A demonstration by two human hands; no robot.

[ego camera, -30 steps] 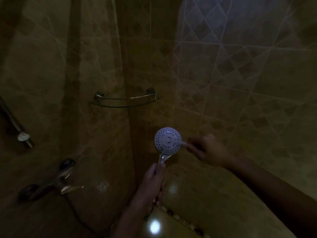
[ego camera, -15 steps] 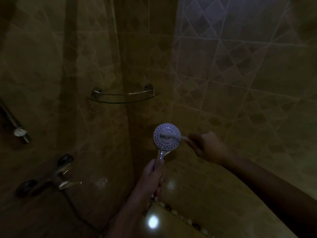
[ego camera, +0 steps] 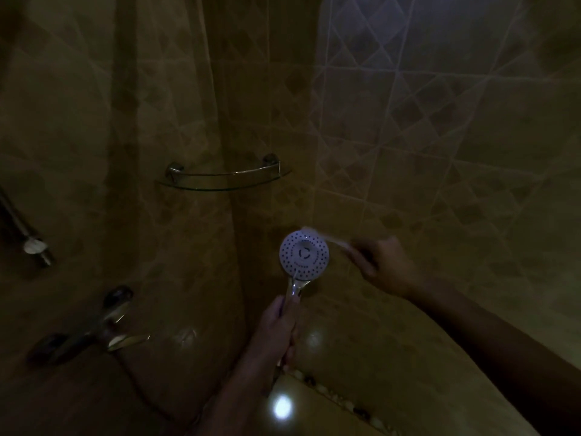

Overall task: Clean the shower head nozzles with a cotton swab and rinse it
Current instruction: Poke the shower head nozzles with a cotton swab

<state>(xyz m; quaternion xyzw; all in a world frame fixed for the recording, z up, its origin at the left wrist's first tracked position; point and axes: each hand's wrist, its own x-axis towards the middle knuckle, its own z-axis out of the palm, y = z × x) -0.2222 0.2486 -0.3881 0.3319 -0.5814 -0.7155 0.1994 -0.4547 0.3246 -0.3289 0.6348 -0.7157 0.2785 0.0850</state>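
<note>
A round white shower head with dark nozzle dots faces me in the dim shower corner. My left hand grips its chrome handle from below and holds it upright. My right hand is just to the right of the head, pinching a thin white cotton swab. The swab is blurred; its tip lies at the head's upper right rim.
A glass corner shelf with a chrome rail hangs on the tiled wall above. A chrome mixer tap and a hose sit at the lower left, a wall bracket at far left. A light glare shines on the floor tiles.
The swab tip has swept from the middle of the shower head face up to its upper right rim. My right hand rose slightly. My left hand has kept its grip on the handle.
</note>
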